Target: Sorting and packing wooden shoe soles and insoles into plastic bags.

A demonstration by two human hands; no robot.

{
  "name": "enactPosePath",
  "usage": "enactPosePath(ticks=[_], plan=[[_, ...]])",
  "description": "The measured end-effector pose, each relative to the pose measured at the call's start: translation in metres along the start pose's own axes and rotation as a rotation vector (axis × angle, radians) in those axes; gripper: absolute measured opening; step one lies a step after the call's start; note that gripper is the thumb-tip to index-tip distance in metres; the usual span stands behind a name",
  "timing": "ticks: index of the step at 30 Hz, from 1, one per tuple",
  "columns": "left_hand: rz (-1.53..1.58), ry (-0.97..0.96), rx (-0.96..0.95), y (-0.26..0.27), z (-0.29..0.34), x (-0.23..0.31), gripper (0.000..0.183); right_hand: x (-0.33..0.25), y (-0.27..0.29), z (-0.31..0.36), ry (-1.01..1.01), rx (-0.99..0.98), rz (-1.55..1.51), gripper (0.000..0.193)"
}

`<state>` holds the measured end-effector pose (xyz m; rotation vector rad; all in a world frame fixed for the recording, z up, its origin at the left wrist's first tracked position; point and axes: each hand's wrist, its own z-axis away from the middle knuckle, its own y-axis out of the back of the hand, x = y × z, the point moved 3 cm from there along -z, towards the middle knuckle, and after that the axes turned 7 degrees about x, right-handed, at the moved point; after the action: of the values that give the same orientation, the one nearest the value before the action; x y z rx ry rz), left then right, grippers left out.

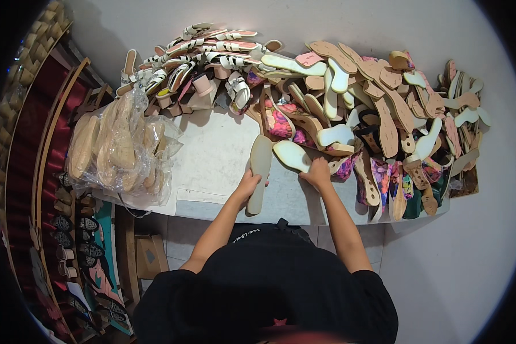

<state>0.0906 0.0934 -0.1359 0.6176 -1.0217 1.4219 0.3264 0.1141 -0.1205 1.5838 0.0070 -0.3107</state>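
Observation:
My left hand (250,185) is closed around the middle of a long grey-beige shoe sole (260,155), which stands roughly lengthwise away from me over the table. In my right hand (317,172) is the narrow end of a pale, whitish insole (292,155), its broad end pointing left toward the grey sole. The two pieces are close together but apart. Just beyond them lies a wedge sandal with a pink floral strap (279,122), at the near side of a heap of insoles (378,86).
White-strapped heeled sandals (235,89) are piled at the back of the table (206,155). Cork-coloured wedge soles in clear plastic bags (117,143) stand at the left. Floral wedges (381,178) crowd the right front edge. Shelves with finished shoes (89,235) and a cardboard box (151,256) are lower left.

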Motion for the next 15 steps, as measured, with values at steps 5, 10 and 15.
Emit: enactPosePath(ticks=[5,10,15], plan=[[0.002,0.008,-0.001,0.002,-0.003,-0.003,0.038,0.006,0.032,0.02,-0.055,-0.065,-0.271,0.067],[0.094,0.029,-0.06,-0.005,-0.017,-0.016,0.037,0.008,0.018,0.045,-0.053,-0.15,-0.649,0.056],[0.048,0.034,-0.102,-0.017,-0.024,-0.02,0.035,-0.021,0.019,0.062,0.026,0.084,-0.686,0.056]])
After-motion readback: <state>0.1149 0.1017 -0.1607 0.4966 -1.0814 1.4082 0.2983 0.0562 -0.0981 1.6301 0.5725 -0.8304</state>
